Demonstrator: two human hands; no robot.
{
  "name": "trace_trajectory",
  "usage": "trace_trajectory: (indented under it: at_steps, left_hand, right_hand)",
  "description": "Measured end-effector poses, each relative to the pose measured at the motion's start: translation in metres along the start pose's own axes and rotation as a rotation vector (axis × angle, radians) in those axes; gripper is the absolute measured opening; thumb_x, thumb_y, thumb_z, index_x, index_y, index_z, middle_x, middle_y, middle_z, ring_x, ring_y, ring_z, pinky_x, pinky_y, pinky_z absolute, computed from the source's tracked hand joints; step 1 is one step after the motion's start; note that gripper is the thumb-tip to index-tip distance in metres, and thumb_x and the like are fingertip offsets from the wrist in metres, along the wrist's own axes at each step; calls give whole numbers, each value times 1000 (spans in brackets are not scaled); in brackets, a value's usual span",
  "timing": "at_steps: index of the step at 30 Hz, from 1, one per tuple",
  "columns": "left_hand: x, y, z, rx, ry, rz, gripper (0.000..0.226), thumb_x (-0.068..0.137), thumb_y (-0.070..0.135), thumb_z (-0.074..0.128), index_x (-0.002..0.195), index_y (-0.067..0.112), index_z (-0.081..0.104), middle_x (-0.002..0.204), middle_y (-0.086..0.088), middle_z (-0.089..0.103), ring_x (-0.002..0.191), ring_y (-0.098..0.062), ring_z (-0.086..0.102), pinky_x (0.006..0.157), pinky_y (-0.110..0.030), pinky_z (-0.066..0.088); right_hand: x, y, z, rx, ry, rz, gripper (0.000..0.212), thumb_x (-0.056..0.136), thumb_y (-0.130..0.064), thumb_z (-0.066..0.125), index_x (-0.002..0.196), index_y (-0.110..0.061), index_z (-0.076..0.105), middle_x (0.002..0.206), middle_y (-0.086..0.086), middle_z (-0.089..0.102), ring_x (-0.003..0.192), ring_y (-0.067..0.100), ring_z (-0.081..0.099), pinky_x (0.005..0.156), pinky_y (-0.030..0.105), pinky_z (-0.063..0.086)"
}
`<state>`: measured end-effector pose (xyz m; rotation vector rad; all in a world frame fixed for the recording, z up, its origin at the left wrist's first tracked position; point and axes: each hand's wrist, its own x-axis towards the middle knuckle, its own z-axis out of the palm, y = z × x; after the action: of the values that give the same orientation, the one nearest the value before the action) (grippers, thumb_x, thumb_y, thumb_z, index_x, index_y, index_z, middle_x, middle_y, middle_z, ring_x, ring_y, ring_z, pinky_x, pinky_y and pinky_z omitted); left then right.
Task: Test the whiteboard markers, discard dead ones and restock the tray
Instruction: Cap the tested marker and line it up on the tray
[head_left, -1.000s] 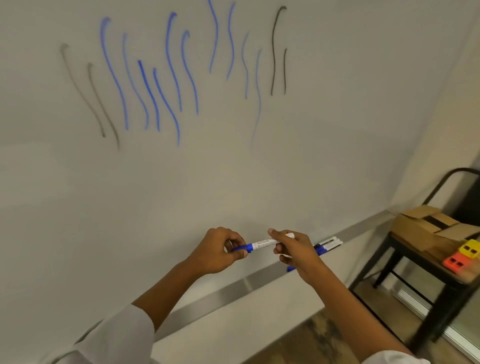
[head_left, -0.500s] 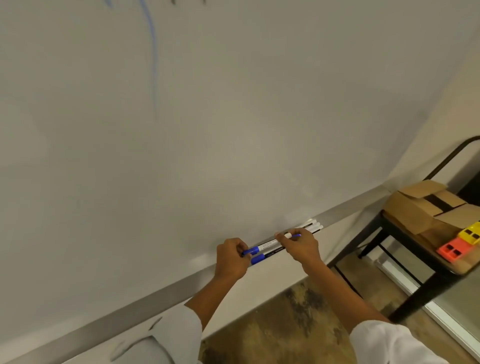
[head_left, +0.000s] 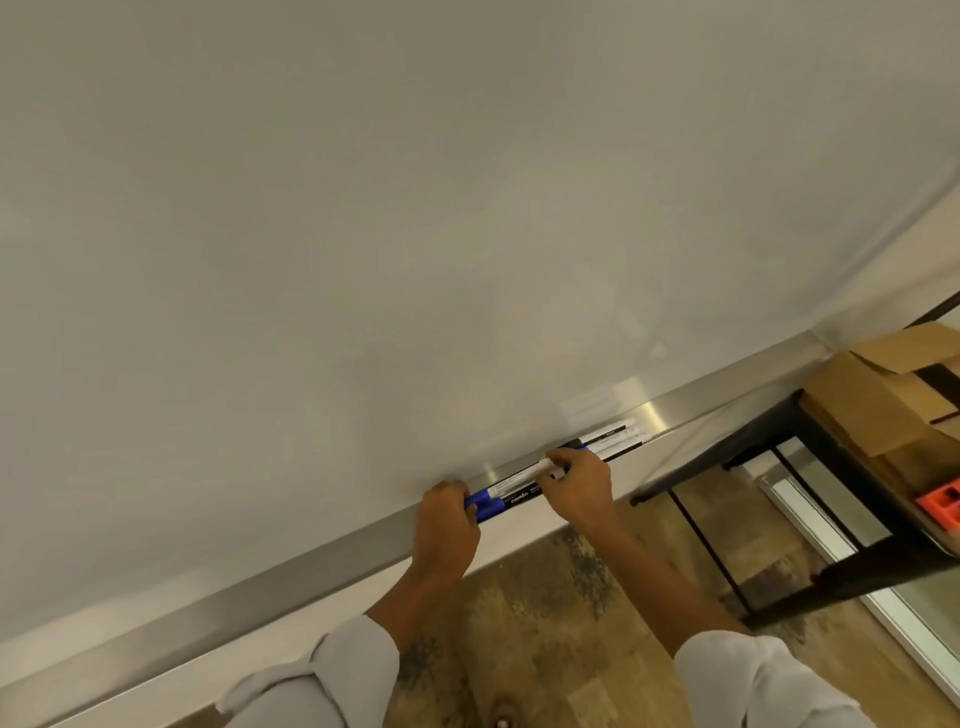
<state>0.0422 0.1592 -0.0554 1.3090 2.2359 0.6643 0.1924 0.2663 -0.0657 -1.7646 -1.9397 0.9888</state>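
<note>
Both hands set a blue-capped marker down among the markers on the whiteboard's metal tray.

The left hand (head_left: 448, 525) is curled closed around the blue cap end of the marker (head_left: 511, 486), while the right hand (head_left: 582, 486) pinches its white far end between thumb and fingertips. The marker lies lengthwise along the tray (head_left: 291, 564), touching or just above it; which cannot be told. Just near of it lies a second marker (head_left: 511, 500) with a blue cap and a dark barrel bearing the white word "camlin". More markers (head_left: 613, 441) with white and black barrels lie in the tray to the right, their label print too small to read. The whiteboard (head_left: 415, 234) above is blank here. At far right a black chair (head_left: 810, 519) carries a cardboard box (head_left: 883, 400) and an orange block (head_left: 943, 501).
</note>
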Motion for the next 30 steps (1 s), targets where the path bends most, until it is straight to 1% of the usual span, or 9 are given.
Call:
trace_trajectory:
  at_steps: [2, 5, 8, 10, 15, 18, 21, 24, 30]
  left_hand:
    - [3, -1, 0, 63, -23, 34, 13, 93, 15, 55, 95, 6, 64, 98, -11, 64, 85, -20, 59, 74, -24, 45]
    - [2, 1, 1, 200, -53, 89, 22, 98, 27, 48, 109, 13, 61, 108, -5, 60, 94, -16, 59, 79, -23, 47]
    - [1, 4, 2, 382, -58, 145, 29, 100, 34, 40, 120, 18, 52, 118, -1, 55, 104, -14, 56, 82, -24, 47]
    - [1, 8, 4, 470, -57, 179, 30, 100, 35, 37, 123, 20, 49, 121, -1, 54, 106, -16, 55, 81, -26, 47]
    - [3, 16, 13, 611, -70, 255, 35, 101, 37, 34, 129, 19, 44, 122, -5, 55, 97, -20, 60, 75, -28, 48]
    - [5, 23, 17, 700, -100, 267, 34, 101, 31, 35, 132, 18, 41, 120, -8, 55, 92, -24, 62, 71, -32, 49]
    - [9, 28, 19, 782, -142, 281, 44, 96, 15, 46, 139, 14, 36, 119, -13, 55, 88, -27, 63, 69, -31, 48]
    - [11, 33, 20, 827, -188, 307, 57, 92, 7, 51, 145, 11, 29, 123, -16, 54, 91, -29, 62, 71, -34, 49]
    - [14, 31, 14, 834, -223, 342, 56, 94, 3, 44, 147, 10, 26, 126, -16, 52, 97, -30, 62, 76, -35, 51]
  right_hand:
    - [3, -1, -2, -56, -4, -32, 35, 82, -14, 74, 115, -4, 71, 111, 11, 71, 90, 24, 67, 74, 24, 48]
    - [9, -1, -10, -81, 25, -73, 21, 78, -11, 73, 97, -2, 74, 98, 12, 70, 82, 25, 65, 70, 31, 53]
    - [13, 0, -23, 51, 148, -51, 25, 78, -10, 76, 103, -10, 73, 98, 5, 68, 78, 16, 65, 75, 22, 48]
    - [19, 3, -35, 105, 226, -27, 25, 79, -8, 76, 104, -10, 72, 97, 5, 70, 73, 12, 63, 73, 23, 51]
    - [46, 23, -71, 62, 346, 7, 29, 80, -10, 77, 108, -5, 70, 102, 11, 70, 88, 19, 64, 79, 26, 51]
    - [66, 35, -89, -93, 241, 36, 42, 82, -19, 76, 121, -3, 66, 118, 18, 67, 105, 30, 63, 90, 36, 50]
    - [79, 42, -98, -253, 34, -1, 56, 84, -34, 76, 130, -5, 60, 130, 19, 61, 120, 35, 55, 103, 42, 43]
    - [81, 48, -96, -293, -91, -66, 61, 79, -43, 79, 126, -7, 64, 126, 19, 64, 116, 35, 59, 101, 43, 47]
    - [71, 46, -78, -391, -84, -139, 59, 79, -50, 76, 125, -14, 67, 121, 12, 69, 109, 28, 63, 97, 36, 49]
